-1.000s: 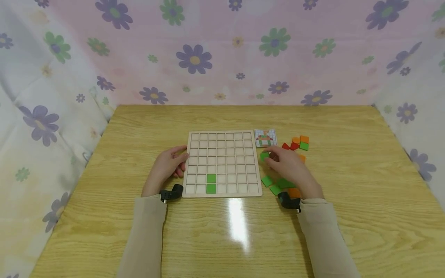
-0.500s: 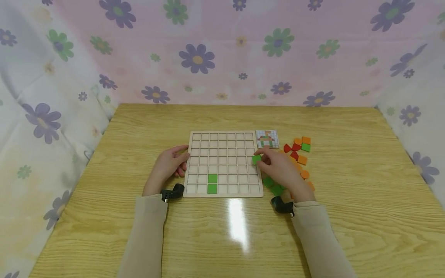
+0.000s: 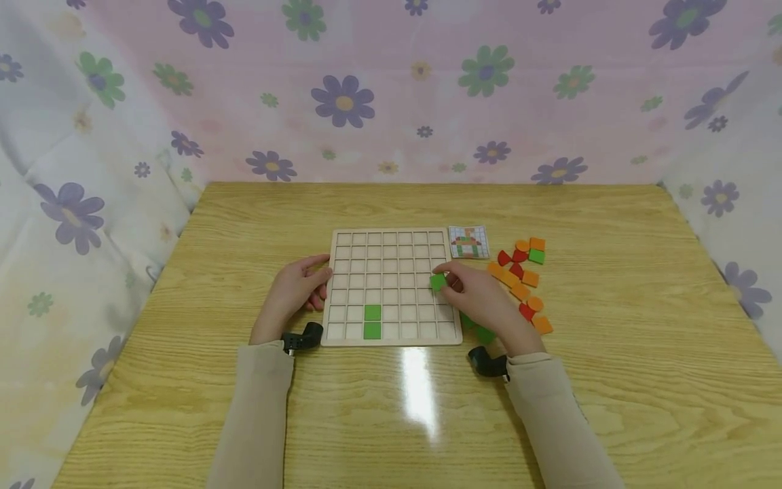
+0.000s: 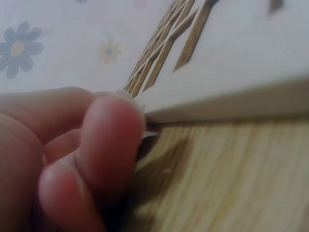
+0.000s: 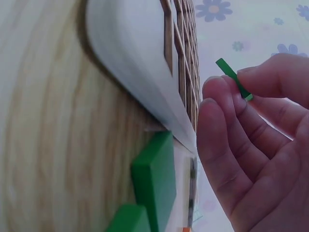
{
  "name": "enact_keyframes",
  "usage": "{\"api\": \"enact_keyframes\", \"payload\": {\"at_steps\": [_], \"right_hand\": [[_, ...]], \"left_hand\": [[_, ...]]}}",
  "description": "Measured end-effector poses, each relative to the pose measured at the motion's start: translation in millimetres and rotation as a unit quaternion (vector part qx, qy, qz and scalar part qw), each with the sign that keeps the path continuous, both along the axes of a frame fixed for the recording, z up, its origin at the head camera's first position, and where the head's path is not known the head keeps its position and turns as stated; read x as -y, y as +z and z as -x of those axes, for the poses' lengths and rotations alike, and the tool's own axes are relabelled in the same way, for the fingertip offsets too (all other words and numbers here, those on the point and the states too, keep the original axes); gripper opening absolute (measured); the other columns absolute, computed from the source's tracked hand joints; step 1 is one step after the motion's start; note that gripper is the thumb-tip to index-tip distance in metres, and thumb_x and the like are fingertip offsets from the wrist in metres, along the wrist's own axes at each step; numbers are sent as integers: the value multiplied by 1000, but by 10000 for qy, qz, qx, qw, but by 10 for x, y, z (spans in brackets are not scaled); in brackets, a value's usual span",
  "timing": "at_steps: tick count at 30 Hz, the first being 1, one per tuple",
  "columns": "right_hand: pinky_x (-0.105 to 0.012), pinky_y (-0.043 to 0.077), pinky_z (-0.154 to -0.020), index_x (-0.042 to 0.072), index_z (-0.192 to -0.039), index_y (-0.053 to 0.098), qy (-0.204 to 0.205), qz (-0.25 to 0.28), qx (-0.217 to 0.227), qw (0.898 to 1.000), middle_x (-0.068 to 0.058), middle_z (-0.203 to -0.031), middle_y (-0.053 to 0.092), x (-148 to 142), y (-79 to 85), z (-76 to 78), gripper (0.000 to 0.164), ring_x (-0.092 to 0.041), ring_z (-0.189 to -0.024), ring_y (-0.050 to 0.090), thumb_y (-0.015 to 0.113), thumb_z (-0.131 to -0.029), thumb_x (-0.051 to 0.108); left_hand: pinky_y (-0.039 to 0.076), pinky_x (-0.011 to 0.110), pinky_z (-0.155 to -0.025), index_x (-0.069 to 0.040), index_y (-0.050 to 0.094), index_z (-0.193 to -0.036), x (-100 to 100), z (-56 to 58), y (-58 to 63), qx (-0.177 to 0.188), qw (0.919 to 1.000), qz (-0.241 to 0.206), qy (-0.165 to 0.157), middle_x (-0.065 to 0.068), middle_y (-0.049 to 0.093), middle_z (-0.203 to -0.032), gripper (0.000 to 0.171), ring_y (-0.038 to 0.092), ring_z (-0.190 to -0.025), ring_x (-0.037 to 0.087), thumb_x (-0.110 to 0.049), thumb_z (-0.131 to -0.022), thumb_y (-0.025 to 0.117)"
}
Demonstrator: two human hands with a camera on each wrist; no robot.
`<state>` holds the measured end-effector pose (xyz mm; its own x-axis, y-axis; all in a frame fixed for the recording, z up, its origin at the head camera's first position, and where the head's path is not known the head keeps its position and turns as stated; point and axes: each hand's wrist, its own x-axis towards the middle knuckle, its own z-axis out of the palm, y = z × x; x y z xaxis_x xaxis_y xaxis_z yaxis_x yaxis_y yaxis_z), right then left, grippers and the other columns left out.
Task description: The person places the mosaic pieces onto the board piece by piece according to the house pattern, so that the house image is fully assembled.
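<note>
leftward since the earlier frame, the right hand (image 3: 479, 293) has carried a green tile (image 3: 438, 282) from beside the board's right edge to over its rightmost columns. that hand is clamped on the tile, thumb to fingertips, and the right wrist view shows the piece tilted rather than level, apart from the grid. on the left, the other hand (image 3: 296, 285) has thumb and forefinger spread apart, their tips at the left edge of the board (image 3: 405, 280), which lies on the table (image 3: 379, 407), well short of its far edge. two seated green tiles (image 3: 372, 313) fill the third column from the left edge, the two rows nearest the near edge. to place this one well, i'd keep the left hand light but steady so the board can't slide, turn the tile square to the cell walls, drop one side in first, then press it flat (a tile caught on a divider would probably rock under the finger). the printed card (image 3: 469, 242) beside the far right corner is worth a glance before letting go, and the sleeve should stay clear of the loose orange tiles (image 3: 520, 292) to the right.
</note>
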<state>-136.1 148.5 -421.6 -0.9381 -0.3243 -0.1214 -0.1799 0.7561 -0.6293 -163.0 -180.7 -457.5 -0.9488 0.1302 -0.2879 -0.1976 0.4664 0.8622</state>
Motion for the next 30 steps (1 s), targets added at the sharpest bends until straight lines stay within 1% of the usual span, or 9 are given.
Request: {"api": "enact_keyframes", "payload": {"at_steps": [4, 7, 13, 16, 18, 24, 30], "right_hand": [[-30, 43, -66, 20, -119, 54, 35, 33, 84, 10000, 1, -88, 55, 48, 0, -9, 32, -16, -75, 49, 56, -87, 24], [-30, 43, -67, 18, -118, 54, 123, 81, 56, 9999, 1, -88, 55, 94, -1, -9, 32, -16, -75, 49, 56, -86, 22], [-29, 43, -67, 18, -117, 55, 508, 131, 136, 9985, 3, -86, 56, 225, -3, -43, 31, -14, -75, 50, 56, -86, 19], [-28, 43, -66, 18, -116, 56, 732, 160, 88, 9971, 4, -85, 56, 318, -14, -65, 31, -12, -74, 50, 56, -85, 19], [-27, 43, -66, 19, -116, 56, 811, 196, 77, 9965, 6, -84, 55, 380, -31, -80, 31, -11, -73, 50, 55, -85, 20], [-28, 43, -69, 21, -116, 57, 779, 537, 232, 9952, 8, -86, 56, 510, -106, -142, 30, -9, -76, 51, 57, -86, 21], [-28, 43, -73, 25, -115, 57, 771, 650, 392, 9941, 10, -88, 56, 612, -155, -160, 29, -7, -79, 52, 58, -87, 22]], "left_hand": [[48, 33, -44, -25, 44, -132, -2, 3, 4, 47, 10000, -9, 2, 13, 60, -68, 46, 58, -50, 24, -37, -89, 53], [48, 33, -44, -25, 44, -132, -2, 4, 10, 40, 10000, -24, 21, 13, 60, -68, 46, 58, -50, 24, -37, -89, 53], [48, 34, -44, -25, 44, -132, 7, 3, 7, 38, 10000, -13, 16, 13, 60, -68, 46, 58, -50, 24, -37, -89, 54], [48, 33, -44, -25, 44, -132, 12, 9, 2, 41, 10000, -40, 43, 13, 60, -67, 46, 58, -49, 24, -37, -88, 54], [48, 33, -44, -25, 44, -132, 18, 10, 5, 48, 9999, -63, 65, 13, 60, -67, 46, 58, -49, 24, -37, -88, 54], [48, 33, -45, -25, 44, -132, 10, 4, 8, 78, 9999, -109, 69, 13, 60, -67, 46, 58, -49, 23, -36, -89, 54], [48, 33, -45, -25, 44, -132, 13, -2, 21, 89, 9999, -91, 65, 13, 60, -66, 45, 58, -49, 24, -35, -89, 54]]}}
